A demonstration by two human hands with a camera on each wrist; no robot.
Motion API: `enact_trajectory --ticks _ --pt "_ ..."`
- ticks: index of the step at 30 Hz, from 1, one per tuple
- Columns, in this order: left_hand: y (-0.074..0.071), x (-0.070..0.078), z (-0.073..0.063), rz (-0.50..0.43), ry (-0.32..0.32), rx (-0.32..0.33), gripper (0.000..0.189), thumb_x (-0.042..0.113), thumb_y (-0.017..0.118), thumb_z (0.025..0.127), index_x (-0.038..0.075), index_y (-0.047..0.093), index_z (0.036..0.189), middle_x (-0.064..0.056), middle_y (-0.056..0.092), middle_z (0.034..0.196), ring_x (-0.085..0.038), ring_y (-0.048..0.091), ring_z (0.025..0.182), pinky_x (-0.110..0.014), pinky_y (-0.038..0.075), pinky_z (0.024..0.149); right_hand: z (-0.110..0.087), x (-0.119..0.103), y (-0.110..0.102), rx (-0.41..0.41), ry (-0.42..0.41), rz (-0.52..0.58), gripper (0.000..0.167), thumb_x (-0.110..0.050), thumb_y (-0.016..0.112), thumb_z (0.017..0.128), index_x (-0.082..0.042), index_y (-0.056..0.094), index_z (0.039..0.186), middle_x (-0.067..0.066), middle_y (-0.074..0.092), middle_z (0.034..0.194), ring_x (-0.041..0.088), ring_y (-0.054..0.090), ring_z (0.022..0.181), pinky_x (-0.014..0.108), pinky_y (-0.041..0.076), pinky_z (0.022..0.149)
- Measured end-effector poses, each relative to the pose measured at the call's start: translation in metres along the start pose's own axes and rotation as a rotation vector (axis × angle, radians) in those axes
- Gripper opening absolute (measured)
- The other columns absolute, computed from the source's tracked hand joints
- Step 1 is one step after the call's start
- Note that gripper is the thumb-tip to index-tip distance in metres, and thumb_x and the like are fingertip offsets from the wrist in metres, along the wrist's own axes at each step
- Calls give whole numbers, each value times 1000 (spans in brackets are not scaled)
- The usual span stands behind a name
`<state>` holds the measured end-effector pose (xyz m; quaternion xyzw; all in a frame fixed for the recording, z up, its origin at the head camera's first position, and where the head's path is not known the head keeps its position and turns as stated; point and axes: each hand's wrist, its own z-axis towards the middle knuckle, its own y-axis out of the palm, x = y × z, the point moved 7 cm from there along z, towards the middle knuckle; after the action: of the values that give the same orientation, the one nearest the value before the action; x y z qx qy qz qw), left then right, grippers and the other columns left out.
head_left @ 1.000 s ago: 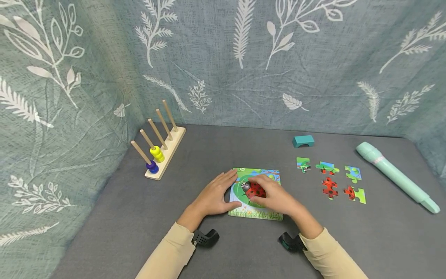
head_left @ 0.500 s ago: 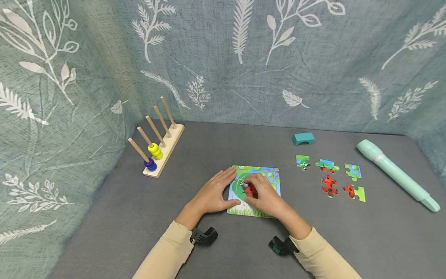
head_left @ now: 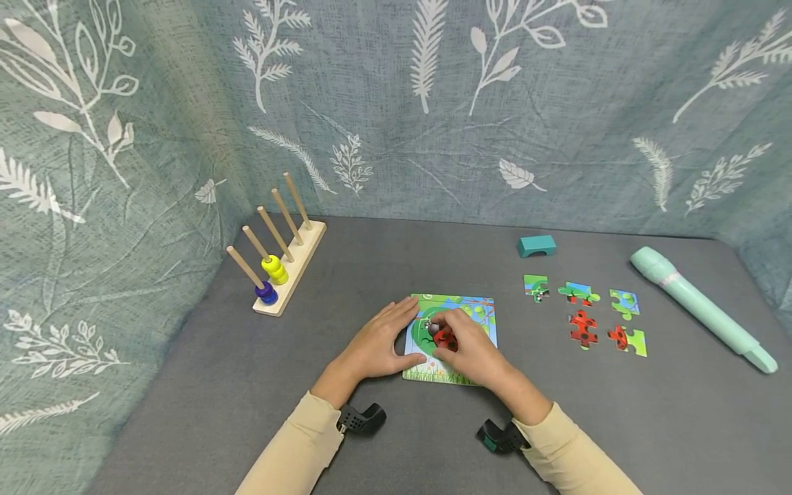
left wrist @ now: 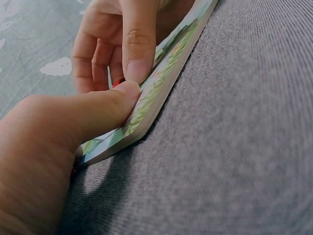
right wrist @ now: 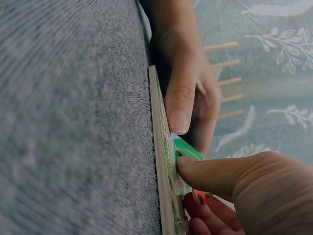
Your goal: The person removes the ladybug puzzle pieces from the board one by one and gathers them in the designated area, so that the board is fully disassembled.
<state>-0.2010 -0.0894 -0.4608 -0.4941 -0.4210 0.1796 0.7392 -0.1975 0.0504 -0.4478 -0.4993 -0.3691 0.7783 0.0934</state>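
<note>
A square ladybug jigsaw puzzle board (head_left: 436, 375) lies flat before me in the head view. My left hand (head_left: 379, 342) rests along its left edge, fingers extended toward the far corner and thumb (left wrist: 110, 105) pressing the board's face. Over the middle of the board, my right hand (head_left: 475, 349) pinches a red and green puzzle piece (head_left: 444, 337) between thumb and fingers. The right wrist view shows a green part of a puzzle piece (right wrist: 188, 148) tilted up from the board beside the right thumb (right wrist: 205, 172). The curled right fingers partly hide the ladybug picture.
Several loose puzzle pieces (head_left: 583, 328) lie right of the board. Behind them is a teal arch block (head_left: 536, 246). A mint-green tube-like object (head_left: 705, 309) lies at far right. At left stands a peg stacker (head_left: 291, 275) with blue and yellow beads. A patterned curtain (head_left: 383, 103) hangs behind.
My right hand has shifted left over the board, its fingers closing in on the ladybug picture, and has then stayed nearly still. The left hand has kept its place at the left edge.
</note>
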Motion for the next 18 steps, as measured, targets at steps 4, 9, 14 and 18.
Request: enact_trajectory --ticks 4,9,14,18 --pt "1 -1 0 5 -3 -3 86 47 68 81 0 35 145 -12 32 153 -24 28 143 -44 25 119 -1 0 -2 29 -15 -25 43 -3 79 75 -5 60 113 7 57 102 16 58 85 28 54 73" --pt "1 -1 0 9 11 -2 87 51 65 82 0 35 145 -12 32 153 -25 28 143 -44 25 119 -1 0 -2 38 -15 -49 41 -6 79 75 -5 62 113 7 58 105 16 57 88 30 53 73" --pt "0 -1 0 6 11 -2 88 56 62 84 0 35 146 -12 32 153 -25 28 143 -44 25 119 -1 -1 -3 39 13 -50 41 -7 80 75 -5 63 112 6 58 104 16 57 88 31 54 74" --pt "0 0 0 9 9 1 87 54 64 83 1 35 146 -11 33 153 -24 28 143 -44 25 119 -1 0 -5 43 40 -36 40 -5 80 74 -4 63 110 6 59 100 16 57 87 31 53 74"
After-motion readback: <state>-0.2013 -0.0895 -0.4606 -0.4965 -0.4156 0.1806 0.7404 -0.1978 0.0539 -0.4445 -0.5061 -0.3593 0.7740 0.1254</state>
